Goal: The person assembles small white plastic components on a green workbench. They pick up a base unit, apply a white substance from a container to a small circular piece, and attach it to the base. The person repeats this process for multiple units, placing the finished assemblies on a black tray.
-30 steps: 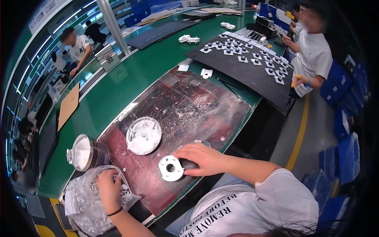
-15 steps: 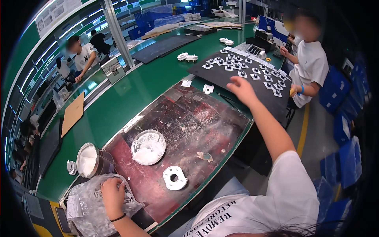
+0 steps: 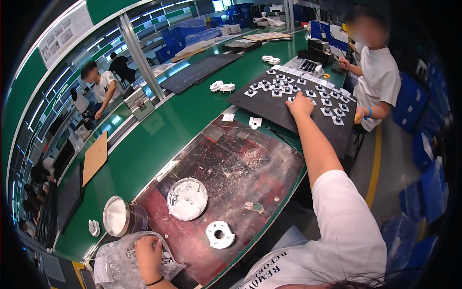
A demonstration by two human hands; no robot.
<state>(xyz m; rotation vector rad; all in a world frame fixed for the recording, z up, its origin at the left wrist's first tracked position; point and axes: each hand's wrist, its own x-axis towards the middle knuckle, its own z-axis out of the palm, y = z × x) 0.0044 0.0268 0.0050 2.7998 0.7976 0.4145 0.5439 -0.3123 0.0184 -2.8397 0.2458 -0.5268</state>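
My right hand (image 3: 301, 105) is stretched out over the black board (image 3: 260, 100) at the right. Its fingers bend down and close around one of the small white square pieces with black centres (image 3: 325, 111), mostly hidden under them. Several more such pieces stand in rows around it. At the lower left, my left hand (image 3: 148, 255) rests in the mouth of a clear plastic bag (image 3: 118, 260) of small white parts. Its fingers are curled, and what they hold is hidden. A round white part with a central hole (image 3: 220, 235) lies on the stained work board (image 3: 231, 159) between my arms.
A dish of white paste (image 3: 187, 199) and an open tin (image 3: 126, 216) stand near the bag. White parts (image 3: 222, 86) sit on the green table (image 3: 144, 144). A co-worker (image 3: 378, 72) is at the right, beyond the black board; blue crates (image 3: 409, 103) stand behind.
My right hand has moved down onto the pieces on the black board, its spread fingers closing. The left hand stays at the bag. The whole view has shifted slightly.
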